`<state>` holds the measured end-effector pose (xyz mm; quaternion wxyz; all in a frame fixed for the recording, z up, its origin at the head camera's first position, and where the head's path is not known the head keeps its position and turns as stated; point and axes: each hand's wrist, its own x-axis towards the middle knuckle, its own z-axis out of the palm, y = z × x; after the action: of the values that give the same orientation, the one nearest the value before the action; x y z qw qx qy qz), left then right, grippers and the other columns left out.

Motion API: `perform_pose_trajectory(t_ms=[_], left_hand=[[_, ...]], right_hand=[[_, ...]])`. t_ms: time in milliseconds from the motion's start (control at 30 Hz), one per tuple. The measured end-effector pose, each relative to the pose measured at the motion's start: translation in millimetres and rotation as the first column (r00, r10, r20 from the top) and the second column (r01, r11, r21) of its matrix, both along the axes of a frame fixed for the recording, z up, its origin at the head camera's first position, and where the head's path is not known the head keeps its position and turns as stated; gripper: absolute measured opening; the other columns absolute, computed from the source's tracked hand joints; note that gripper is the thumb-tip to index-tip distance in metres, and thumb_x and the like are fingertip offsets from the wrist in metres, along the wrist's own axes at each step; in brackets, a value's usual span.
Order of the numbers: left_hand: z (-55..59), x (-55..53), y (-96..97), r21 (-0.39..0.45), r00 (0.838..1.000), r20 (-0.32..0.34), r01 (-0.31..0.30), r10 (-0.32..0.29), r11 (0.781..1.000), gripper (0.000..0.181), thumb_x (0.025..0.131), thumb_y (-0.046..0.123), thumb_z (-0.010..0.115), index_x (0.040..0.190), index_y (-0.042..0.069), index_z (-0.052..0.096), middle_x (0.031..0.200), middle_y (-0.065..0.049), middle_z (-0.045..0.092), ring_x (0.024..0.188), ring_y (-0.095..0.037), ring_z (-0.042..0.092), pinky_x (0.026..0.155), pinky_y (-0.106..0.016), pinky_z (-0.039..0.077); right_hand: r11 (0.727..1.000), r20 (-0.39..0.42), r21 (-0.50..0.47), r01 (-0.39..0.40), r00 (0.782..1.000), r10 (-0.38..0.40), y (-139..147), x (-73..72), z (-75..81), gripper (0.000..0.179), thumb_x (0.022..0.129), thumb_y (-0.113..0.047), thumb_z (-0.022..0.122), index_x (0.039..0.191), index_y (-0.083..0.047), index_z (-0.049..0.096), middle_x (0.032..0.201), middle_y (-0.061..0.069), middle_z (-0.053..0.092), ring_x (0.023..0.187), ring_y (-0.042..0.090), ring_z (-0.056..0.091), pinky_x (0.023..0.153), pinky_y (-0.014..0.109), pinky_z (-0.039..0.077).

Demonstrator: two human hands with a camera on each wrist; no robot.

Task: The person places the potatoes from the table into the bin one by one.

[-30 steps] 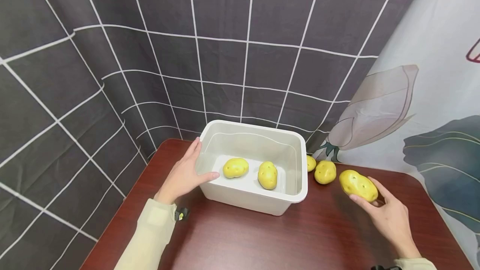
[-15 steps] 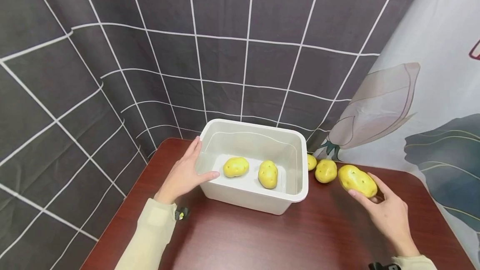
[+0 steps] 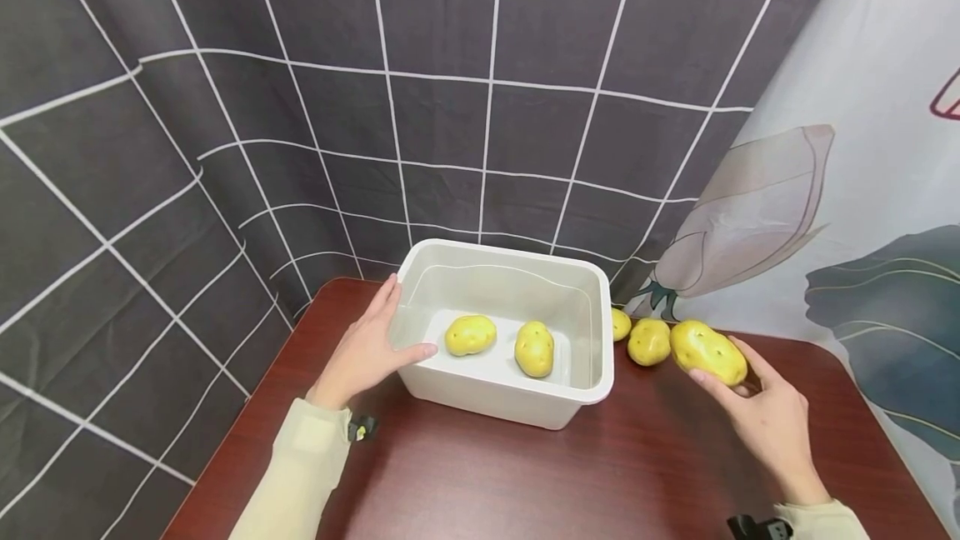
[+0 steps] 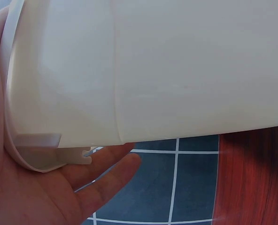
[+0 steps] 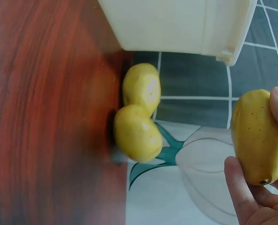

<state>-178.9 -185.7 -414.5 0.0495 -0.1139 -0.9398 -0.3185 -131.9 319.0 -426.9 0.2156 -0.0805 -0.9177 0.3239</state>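
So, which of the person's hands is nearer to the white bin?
Left. The left hand touches the left end of the white bin; the right hand is apart from it, off to its right, holding a potato.

No lettering, brand, number or sign is legible anywhere.

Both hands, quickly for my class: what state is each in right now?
Left hand: open, touching the off-white, rectangular plastic bin.
Right hand: closed, holding an oblong yellow potato.
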Motion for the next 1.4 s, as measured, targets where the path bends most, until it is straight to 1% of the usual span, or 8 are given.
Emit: perform_pose_trajectory(t_ms=[100,200,300,400,600,833,1133,1400], left_hand=[[0.1,0.0,-0.4,-0.002,1.000,-0.003,0.000,0.000,1.000,0.115,0.080,0.070,0.070,0.161,0.005,0.019,0.169,-0.002,0.010,0.138,-0.041,0.043,0.107,-0.064,0.036],[0.0,0.0,-0.1,0.000,1.000,-0.003,0.002,-0.002,1.000,0.115,0.080,0.070,0.070,0.161,0.006,0.019,0.169,-0.001,0.011,0.138,-0.041,0.043,0.107,-0.063,0.036],[0.3,-0.2,0.4,0.001,1.000,-0.007,0.004,-0.004,1.000,0.115,0.080,0.069,0.071,0.161,0.006,0.019,0.169,-0.002,0.011,0.138,-0.041,0.044,0.107,-0.062,0.037],[0.6,-0.7,0.8,-0.001,1.000,-0.013,0.008,-0.008,1.000,0.115,0.080,0.069,0.071,0.161,0.006,0.019,0.169,-0.002,0.011,0.138,-0.041,0.044,0.107,-0.062,0.037],[-0.2,-1.8,0.0,-0.005,1.000,-0.009,0.008,-0.008,1.000,0.115,0.080,0.071,0.069,0.161,0.005,0.019,0.169,-0.003,0.011,0.139,-0.041,0.042,0.107,-0.062,0.036],[-0.7,-2.3,0.3,0.005,1.000,-0.011,0.011,-0.011,1.000,0.115,0.081,0.069,0.070,0.161,0.005,0.019,0.169,-0.002,0.011,0.139,-0.040,0.043,0.108,-0.061,0.037],[-0.9,-2.5,1.0,-0.015,1.000,-0.016,0.005,-0.005,1.000,0.116,0.080,0.072,0.068,0.160,0.005,0.019,0.169,-0.001,0.011,0.135,-0.042,0.047,0.106,-0.062,0.038],[-3.1,-2.0,-1.7,-0.014,1.000,-0.010,-0.004,0.004,1.000,0.113,0.081,0.069,0.069,0.160,0.005,0.020,0.169,-0.001,0.011,0.135,-0.040,0.047,0.106,-0.063,0.038]], right_hand=[[1.000,-0.002,-0.017,-0.003,1.000,0.003,-5.1,-1.4,3.6,0.072,0.075,-0.037,0.090,0.139,-0.017,0.063,0.093,0.013,0.074,0.066,-0.015,0.053,0.061,0.011,0.038],[0.999,-0.002,-0.036,-0.005,1.000,0.005,-9.2,-2.2,7.1,0.073,0.075,-0.037,0.090,0.140,-0.018,0.062,0.102,0.016,0.074,0.067,-0.018,0.053,0.060,0.010,0.039],[0.998,-0.002,-0.055,-0.017,1.000,0.017,-12.4,-2.4,10.4,0.075,0.076,-0.035,0.090,0.141,-0.016,0.061,0.110,0.019,0.071,0.069,-0.018,0.053,0.060,0.008,0.041],[0.998,-0.009,-0.061,-0.024,1.000,0.024,-15.8,-2.1,13.4,0.075,0.076,-0.035,0.090,0.142,-0.015,0.060,0.113,0.020,0.070,0.069,-0.017,0.052,0.059,0.008,0.041],[0.997,-0.028,-0.069,-0.039,0.999,0.037,-24.5,-3.1,18.7,0.074,0.076,-0.035,0.090,0.142,-0.017,0.061,0.114,0.018,0.070,0.071,-0.016,0.054,0.061,0.007,0.041],[0.995,-0.040,-0.081,-0.052,0.998,0.049,-35.9,-4.3,22.7,0.073,0.076,-0.035,0.089,0.141,-0.016,0.062,0.112,0.017,0.071,0.070,-0.015,0.055,0.060,0.008,0.042],[0.989,-0.062,-0.105,-0.107,0.993,0.101,-49.1,-7.0,27.5,0.070,0.077,-0.032,0.089,0.139,-0.014,0.062,0.116,0.017,0.069,0.073,-0.016,0.057,0.062,0.006,0.045],[0.985,-0.078,-0.101,-0.138,0.988,0.130,-64.8,-12.5,30.1,0.072,0.076,-0.030,0.090,0.140,-0.014,0.062,0.113,0.017,0.070,0.071,-0.012,0.057,0.061,0.007,0.045]])
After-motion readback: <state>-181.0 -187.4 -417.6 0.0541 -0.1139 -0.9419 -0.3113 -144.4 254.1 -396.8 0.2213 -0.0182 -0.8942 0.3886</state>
